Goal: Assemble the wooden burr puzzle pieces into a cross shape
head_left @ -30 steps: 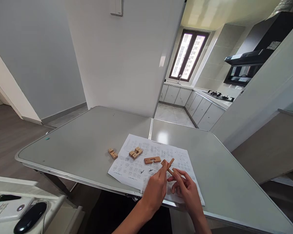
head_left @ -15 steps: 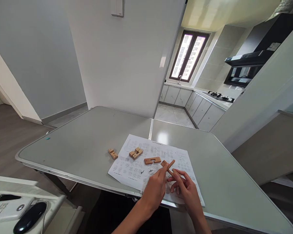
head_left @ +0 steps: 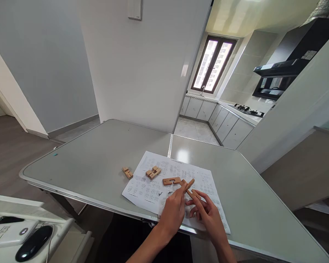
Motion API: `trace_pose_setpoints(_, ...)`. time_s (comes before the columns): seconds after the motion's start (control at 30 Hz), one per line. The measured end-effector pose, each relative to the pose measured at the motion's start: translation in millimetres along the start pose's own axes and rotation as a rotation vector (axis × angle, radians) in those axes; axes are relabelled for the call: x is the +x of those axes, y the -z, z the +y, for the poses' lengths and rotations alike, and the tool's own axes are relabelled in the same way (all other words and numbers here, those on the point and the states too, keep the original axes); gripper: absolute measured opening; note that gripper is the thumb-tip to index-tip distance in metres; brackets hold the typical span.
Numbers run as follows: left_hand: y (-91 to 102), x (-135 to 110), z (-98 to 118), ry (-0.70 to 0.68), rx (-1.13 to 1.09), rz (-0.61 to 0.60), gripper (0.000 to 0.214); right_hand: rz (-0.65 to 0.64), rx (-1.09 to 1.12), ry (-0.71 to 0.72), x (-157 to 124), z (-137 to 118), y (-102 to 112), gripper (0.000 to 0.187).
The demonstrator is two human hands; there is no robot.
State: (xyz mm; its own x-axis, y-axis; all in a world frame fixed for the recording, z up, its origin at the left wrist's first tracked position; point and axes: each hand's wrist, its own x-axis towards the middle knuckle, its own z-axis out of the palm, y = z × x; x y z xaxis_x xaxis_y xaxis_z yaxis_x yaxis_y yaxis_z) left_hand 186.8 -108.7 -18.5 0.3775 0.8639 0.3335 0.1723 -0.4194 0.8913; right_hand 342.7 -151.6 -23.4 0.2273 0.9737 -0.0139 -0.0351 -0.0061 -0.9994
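Observation:
Both of my hands hold crossed wooden puzzle pieces [head_left: 189,186] just above a printed instruction sheet [head_left: 156,186] on the grey table [head_left: 98,160]. My left hand [head_left: 173,213] pinches the pieces from the left with its fingertips. From the right, my right hand [head_left: 207,213] grips them with curled fingers. A flat notched wooden piece [head_left: 171,180] lies on the sheet just left of my hands. A joined cluster of blocks [head_left: 153,172] sits further left on the sheet. One small block [head_left: 127,172] rests on the bare table beside the sheet.
A lower white surface at the bottom left carries a black computer mouse [head_left: 33,247] and a white device [head_left: 9,233]. A white wall panel stands behind the table. A kitchen with cabinets [head_left: 224,122] and a window opens to the right.
My hands and the held pieces have shifted slightly toward the notched piece, and the view has tilted a little. The loose pieces on the table have not moved.

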Motion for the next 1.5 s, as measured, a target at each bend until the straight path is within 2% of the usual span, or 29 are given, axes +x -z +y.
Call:
trace_pose_setpoints(0.13, 0.6, 1.0, 0.1, 0.019, -0.009, 0.027, 0.048, 0.013, 0.021, 0.011, -0.1, 2.5, 0.8, 0.06)
trace_pose_setpoints(0.27, 6.0, 4.2, 5.1, 0.102, -0.12, 0.143, 0.042, 0.057, -0.006, 0.019, 5.7, -0.1, 2.1, 0.059)
trace_pose_setpoints(0.33, 9.6, 5.7, 8.3, 0.136, -0.225, 0.192, 0.041, 0.078, -0.104, 0.062, 13.2, -5.3, 1.6, 0.056)
trace_pose_setpoints(0.43, 13.2, 6.9, 11.6, 0.146, -0.37, 0.255, 0.04, 0.076, -0.39, 0.212, 31.3, -13.9, -2.6, 0.042)
trace_pose_setpoints(0.5, 13.6, 6.5, 12.4, 0.155, -0.446, 0.301, 0.041, 0.025, -0.575, 0.339, 46.6, -17.2, -7.7, 0.032)
trace_pose_setpoints(0.6, 12.7, 4.7, 12.0, 0.196, -0.505, 0.367, 0.043, -0.149, -0.759, 0.474, 69.3, -16.8, -17.1, 0.028)
trace_pose_setpoints(0.7, 12.2, 3.4, 11.0, 0.226, -0.496, 0.412, 0.044, -0.22, -0.794, 0.488, 85.7, -12.7, -24.6, 0.019)
trace_pose_setpoints(0.83, 12.6, 3.6, 9.9, 0.244, -0.521, 0.411, 0.045, -0.23, -0.809, 0.452, 94.8, -6.5, -25.7, 0.013)
trace_pose_setpoints(1.03, 12.4, 5.7, 10.4, 0.233, -0.544, 0.398, 0.042, -0.225, -0.777, 0.362, 90.6, -7.5, -9.3, 0.027)
trace_pose_setpoints(1.27, 10.7, 5.9, 12.6, 0.212, -0.544, 0.394, 0.04, -0.107, -0.574, 0.272, 80.0, -38.0, 21.7, 0.043)
trace_pose_setpoints(1.37, 11.1, 7.7, 11.3, 0.214, -0.601, 0.337, 0.037, -0.056, -0.34, 0.192, 72.9, -51.6, 25.9, 0.046)
trace_pose_setpoints(1.5, 14.4, 9.5, 10.5, 0.214, -0.696, 0.193, 0.036, -0.135, -0.037, 0.01, 61.1, -63.3, 15.9, 0.044)
